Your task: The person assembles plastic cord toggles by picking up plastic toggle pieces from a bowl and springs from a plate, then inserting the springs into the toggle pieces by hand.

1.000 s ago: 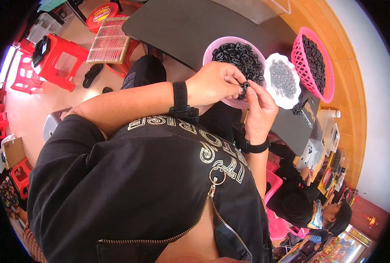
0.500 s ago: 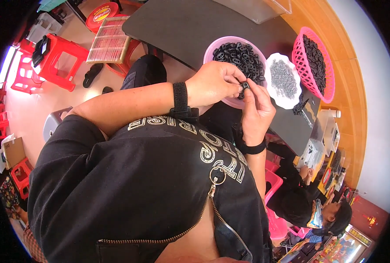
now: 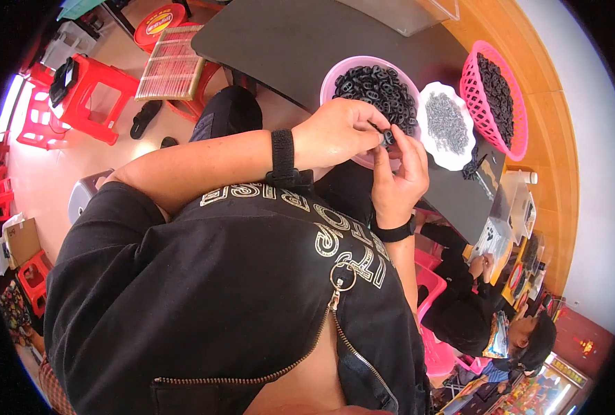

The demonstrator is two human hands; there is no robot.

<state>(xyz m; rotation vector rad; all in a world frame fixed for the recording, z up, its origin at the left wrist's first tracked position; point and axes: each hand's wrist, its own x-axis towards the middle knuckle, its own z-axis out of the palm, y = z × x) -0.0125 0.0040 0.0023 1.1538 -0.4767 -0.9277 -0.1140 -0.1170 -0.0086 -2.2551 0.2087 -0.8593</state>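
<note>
A small black plastic part (image 3: 388, 137) with a rounded end is between my two hands, above the near rim of a pink basin (image 3: 327, 79). My left hand (image 3: 338, 135) pinches it between thumb and index finger. From the right, my right hand (image 3: 401, 183) closes its thumb and index finger about the same part; the exact contact is partly hidden by the fingers. Heaped in the basin are many like black parts (image 3: 377, 86) with holes through them. Just right of it, a white scalloped dish (image 3: 432, 153) holds a pile of small silver metal pieces (image 3: 448, 121).
A pink woven basket (image 3: 470, 97) with more black parts stands on the dark table (image 3: 273, 41). A clear plastic bin (image 3: 408, 17) is at the far edge. Another person (image 3: 470, 318) works at the right. Red stools (image 3: 100, 97) stand on the floor at left.
My right hand has shifted slightly left and down, its thumb now lower beside the part. My left hand keeps its pinch in nearly the same place.
</note>
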